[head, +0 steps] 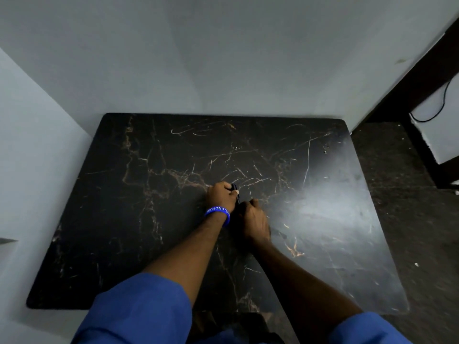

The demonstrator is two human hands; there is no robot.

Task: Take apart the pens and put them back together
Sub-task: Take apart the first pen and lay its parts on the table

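Observation:
Over the middle of the dark marble table, both hands meet on one dark pen. My left hand, with a blue wristband, is closed around the pen's upper end. My right hand is closed on the lower part, just below and right of the left. Only a short dark stretch of the pen shows between the fingers; the rest is hidden in the hands. I cannot tell whether the pen is in one piece or pulled apart.
The table stands in a corner of pale walls at the back and left. A dark wooden frame with a black cable stands at the right, over dark floor.

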